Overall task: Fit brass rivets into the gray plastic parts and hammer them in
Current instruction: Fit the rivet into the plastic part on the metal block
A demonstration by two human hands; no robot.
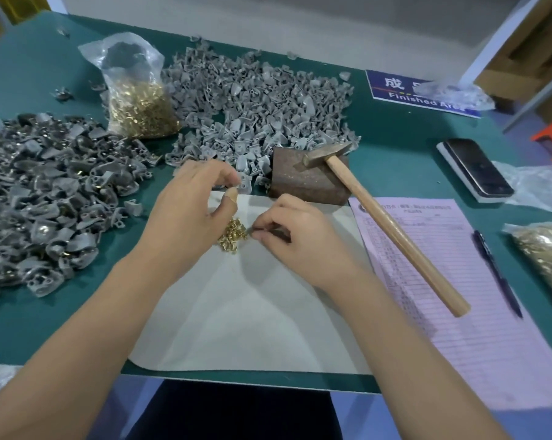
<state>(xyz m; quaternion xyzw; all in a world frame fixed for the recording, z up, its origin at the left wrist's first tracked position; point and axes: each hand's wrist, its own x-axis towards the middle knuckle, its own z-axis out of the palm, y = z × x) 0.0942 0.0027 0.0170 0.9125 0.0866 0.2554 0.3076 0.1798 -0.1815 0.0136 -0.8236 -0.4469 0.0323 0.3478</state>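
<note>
Rivets (233,235) in small pile on near mat between hands; right hand (295,236) pinches one, left hand (193,208) pinches gray part (244,185). Hammer (376,214) idle; big unfitted pile (258,100) remains.

Even, diffuse overhead light, moderately bright, no hard shadows. Soft faint shadows under the left hand (192,214) and right hand (295,239) on the pale mat (246,312). Small glare spots on the clear bag (131,74) and phone (476,168) screen. Overall soft, slightly smeared detail; text on the pink form (458,281) is unreadable. Strong wide-angle distortion: table edges bow, forearms stretch at the bottom. Corners and far right blurred, sign (395,85) partly smeared.
</note>
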